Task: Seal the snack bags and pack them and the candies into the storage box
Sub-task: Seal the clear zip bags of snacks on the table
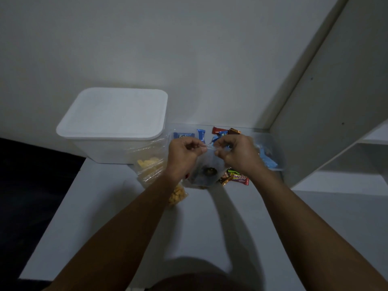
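Both hands hold a clear snack bag (pixel 206 164) up over the white table, pinching its top strip. My left hand (pixel 184 153) grips the strip's left end and my right hand (pixel 235 152) grips the right end. Dark snacks sit in the bag's bottom. A clear bag of yellow chips (pixel 150 164) lies to the left, and a bag of orange snacks (pixel 177 195) lies under my left forearm. Wrapped candies (pixel 239 177) lie on the table and more candies (pixel 218 133) lie behind my hands. The white storage box (pixel 113 124), lid on, stands at the back left.
The white table (pixel 126 217) ends at a dark drop on the left. A white wall rises behind the box. A white shelf unit (pixel 346 143) stands to the right. A clear plastic tray (pixel 270 148) holds blue-wrapped candies behind my right hand.
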Demonstrator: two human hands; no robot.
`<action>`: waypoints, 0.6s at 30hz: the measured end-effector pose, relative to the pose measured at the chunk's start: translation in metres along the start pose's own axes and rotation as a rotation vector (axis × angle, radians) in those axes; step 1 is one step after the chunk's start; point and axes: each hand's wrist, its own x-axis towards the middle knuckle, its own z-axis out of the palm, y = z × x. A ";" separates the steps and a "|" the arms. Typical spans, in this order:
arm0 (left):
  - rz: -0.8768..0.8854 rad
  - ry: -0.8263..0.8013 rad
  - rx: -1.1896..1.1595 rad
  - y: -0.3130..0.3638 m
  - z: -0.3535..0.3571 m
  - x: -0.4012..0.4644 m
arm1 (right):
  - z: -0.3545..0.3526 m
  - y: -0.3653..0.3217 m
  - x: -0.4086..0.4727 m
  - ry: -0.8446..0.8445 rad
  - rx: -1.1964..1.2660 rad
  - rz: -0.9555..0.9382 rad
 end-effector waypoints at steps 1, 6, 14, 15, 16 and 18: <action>0.008 0.002 0.009 0.000 0.001 -0.001 | 0.001 -0.001 0.000 -0.010 -0.002 -0.015; 0.046 -0.020 0.045 0.006 0.008 -0.003 | 0.003 0.000 0.002 0.055 -0.084 -0.047; 0.053 0.024 0.056 0.006 0.004 -0.002 | -0.001 0.000 0.003 0.043 -0.102 -0.026; 0.031 0.039 0.046 0.006 0.002 -0.001 | -0.002 0.003 0.004 0.027 -0.113 -0.018; 0.021 0.048 0.039 0.006 0.000 0.000 | -0.003 0.006 0.004 0.015 -0.122 -0.003; 0.026 0.023 0.046 0.005 -0.004 0.002 | -0.005 0.011 0.005 0.019 -0.130 0.025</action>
